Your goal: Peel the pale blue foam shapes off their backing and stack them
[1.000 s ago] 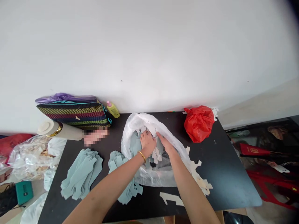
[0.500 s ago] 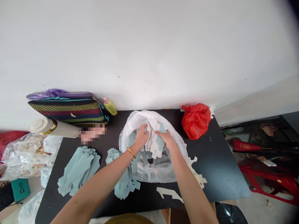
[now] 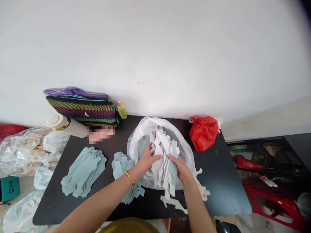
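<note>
While both hands are inside the mouth of the clear plastic bag [image 3: 145, 129] at the middle of the black table [image 3: 225, 181], the work in hand appears to be drawing out a bundle of flat cut-outs [image 3: 165, 155], pale blue and white. The right hand [image 3: 181, 166] grasps the near end of the bundle, fingers curled round it; the left hand [image 3: 148, 157] lies spread and loose against its left side, steadying rather than gripping. To do this well, I judge the bundle should be kept squared, the left hand pressing the loose edges in so none slip back into the bag. Two stacks of blue cut-outs [image 3: 84, 171] lie left of the bag, cream offcuts [image 3: 173, 204] near and right, a red bag [image 3: 203, 132] far right.
</note>
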A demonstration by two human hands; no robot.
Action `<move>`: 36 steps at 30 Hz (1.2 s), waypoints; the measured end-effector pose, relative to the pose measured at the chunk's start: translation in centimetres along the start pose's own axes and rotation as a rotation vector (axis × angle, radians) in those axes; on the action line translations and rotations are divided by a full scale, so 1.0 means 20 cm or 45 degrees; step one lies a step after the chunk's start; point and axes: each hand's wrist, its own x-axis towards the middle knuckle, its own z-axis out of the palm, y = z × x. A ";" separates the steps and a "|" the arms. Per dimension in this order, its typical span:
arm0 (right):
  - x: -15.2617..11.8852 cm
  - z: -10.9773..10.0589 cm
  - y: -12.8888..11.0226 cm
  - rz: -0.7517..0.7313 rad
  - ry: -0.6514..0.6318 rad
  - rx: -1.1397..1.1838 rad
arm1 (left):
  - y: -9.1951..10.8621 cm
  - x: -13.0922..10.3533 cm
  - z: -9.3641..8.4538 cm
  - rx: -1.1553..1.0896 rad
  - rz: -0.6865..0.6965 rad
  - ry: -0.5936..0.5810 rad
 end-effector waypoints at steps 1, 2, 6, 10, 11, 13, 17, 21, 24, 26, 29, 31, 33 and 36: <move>-0.04 0.04 0.02 0.007 -0.030 -0.010 | 0.00 -0.05 -0.05 -0.138 -0.066 -0.039; -0.07 0.08 0.04 0.007 -0.057 -0.024 | 0.01 -0.10 -0.10 -0.258 -0.112 -0.085; -0.17 0.28 0.07 -0.012 -0.145 -0.099 | 0.05 -0.23 -0.26 -0.588 -0.219 -0.368; -0.23 0.51 0.06 -0.069 -0.219 -0.197 | 0.09 -0.33 -0.41 -0.716 -0.356 -0.340; -0.25 0.56 0.05 -0.085 -0.222 -0.219 | 0.10 -0.37 -0.44 -0.743 -0.337 -0.322; -0.29 0.67 0.05 -0.118 -0.225 -0.261 | 0.12 -0.44 -0.52 -0.768 -0.217 -0.247; -0.37 0.86 0.08 -0.205 -0.284 -0.346 | 0.12 -0.62 -0.71 -0.763 -0.001 -0.131; -0.45 1.07 0.16 -0.365 -0.410 -0.567 | 0.04 -0.75 -0.92 -0.861 -0.062 -0.294; -0.50 1.24 0.22 -0.645 -0.433 -0.855 | -0.07 -0.83 -1.05 -0.940 -0.112 -0.213; -0.52 1.35 0.27 -0.766 -0.448 -1.000 | -0.14 -0.87 -1.10 -1.019 -0.126 -0.144; -0.55 1.47 0.31 -0.823 -0.467 -1.125 | -0.22 -0.92 -1.16 -1.161 -0.146 -0.049; -0.56 1.52 0.33 -0.796 -0.495 -1.136 | -0.27 -0.94 -1.21 -1.223 -0.110 0.007; -0.56 1.54 0.33 -0.701 -0.554 -1.103 | -0.30 -0.96 -1.26 -1.238 -0.066 0.041; -0.57 1.55 0.31 -0.654 -0.648 -1.190 | -0.30 -0.98 -1.36 -1.227 -0.038 0.072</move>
